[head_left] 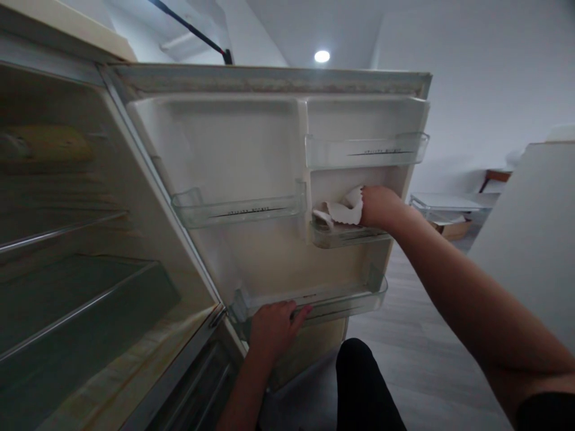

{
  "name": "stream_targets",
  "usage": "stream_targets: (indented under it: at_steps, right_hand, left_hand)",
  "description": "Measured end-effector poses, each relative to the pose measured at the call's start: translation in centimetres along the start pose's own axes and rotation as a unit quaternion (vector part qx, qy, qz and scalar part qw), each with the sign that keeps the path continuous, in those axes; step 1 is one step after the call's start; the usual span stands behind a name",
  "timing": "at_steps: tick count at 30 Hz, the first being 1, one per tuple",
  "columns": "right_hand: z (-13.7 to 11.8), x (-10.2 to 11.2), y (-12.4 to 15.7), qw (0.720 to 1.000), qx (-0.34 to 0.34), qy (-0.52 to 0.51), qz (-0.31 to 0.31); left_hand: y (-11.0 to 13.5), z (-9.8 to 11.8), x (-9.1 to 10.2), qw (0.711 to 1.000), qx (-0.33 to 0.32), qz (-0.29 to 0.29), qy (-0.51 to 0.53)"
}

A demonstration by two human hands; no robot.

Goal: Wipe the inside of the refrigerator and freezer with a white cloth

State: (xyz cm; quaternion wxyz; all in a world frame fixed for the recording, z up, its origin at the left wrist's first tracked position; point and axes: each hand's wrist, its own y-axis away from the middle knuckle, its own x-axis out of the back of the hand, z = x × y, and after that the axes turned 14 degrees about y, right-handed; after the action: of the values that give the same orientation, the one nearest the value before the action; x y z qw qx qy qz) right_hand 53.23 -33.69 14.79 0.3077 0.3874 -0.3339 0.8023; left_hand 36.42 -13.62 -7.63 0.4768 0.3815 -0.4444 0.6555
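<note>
A fridge door (251, 137) stands open in front of me, its inner side fitted with clear plastic shelves. My right hand (380, 208) is closed on a crumpled white cloth (344, 209) and presses it against the door wall just above a small clear shelf (341, 234) on the right. My left hand (275, 326) rests on the front rim of the bottom door shelf (332, 299), fingers curled over its edge. The door shelves look empty.
The fridge interior (81, 287) with bare wire shelves lies at the left. An upper right door shelf (366, 149) and a middle left one (238, 209) jut out. Grey floor, a low table (444, 203) and a white panel (530, 239) are at the right. My dark-clad knee (362, 383) is below.
</note>
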Motion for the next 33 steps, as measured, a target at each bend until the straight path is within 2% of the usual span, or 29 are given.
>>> stream_targets:
  at_steps: [2, 4, 7, 9, 11, 13, 17, 22, 25, 33]
  right_hand:
    - [0.0, 0.3, -0.7, 1.0, 0.014, 0.004, -0.008]
    - [-0.2, 0.6, -1.5, 0.998, 0.065, -0.024, 0.0]
    - [-1.4, 0.7, -2.8, 0.978, 0.164, -0.12, 0.056]
    - [-2.5, 0.4, -3.5, 0.961, 0.189, -0.172, 0.104]
    - [-3.2, 0.0, -3.9, 0.953, 0.187, -0.198, 0.133]
    - [-3.1, -0.4, -3.8, 0.95, 0.189, -0.207, 0.135]
    - [-0.9, -0.7, -2.6, 0.965, 0.165, -0.181, 0.098]
    - [1.6, -1.2, -0.6, 0.992, 0.095, -0.077, 0.026]
    - [1.7, -1.7, -0.1, 0.995, 0.064, -0.069, 0.034]
    - [1.7, -2.4, -0.6, 0.981, 0.101, -0.15, 0.066]
  left_hand:
    - [-0.2, 0.1, -0.2, 1.0, 0.007, 0.008, -0.007]
    - [-0.5, 0.2, -0.3, 1.0, 0.013, 0.013, -0.014]
    - [-0.8, 0.4, -0.4, 1.0, 0.015, 0.02, -0.016]
    - [-1.0, 0.4, -0.4, 0.999, 0.02, 0.023, -0.017]
    - [-1.1, 0.5, -0.3, 0.999, 0.024, 0.021, -0.017]
    - [-1.0, 0.4, -0.3, 0.999, 0.023, 0.017, -0.017]
    - [-0.6, 0.3, -0.1, 0.999, 0.023, 0.016, -0.018]
    - [0.2, 0.1, 0.1, 1.0, 0.023, 0.002, -0.015]
    - [0.3, 0.0, 0.1, 1.0, 0.02, 0.002, -0.018]
    - [0.0, 0.1, 0.0, 0.999, 0.021, 0.01, -0.022]
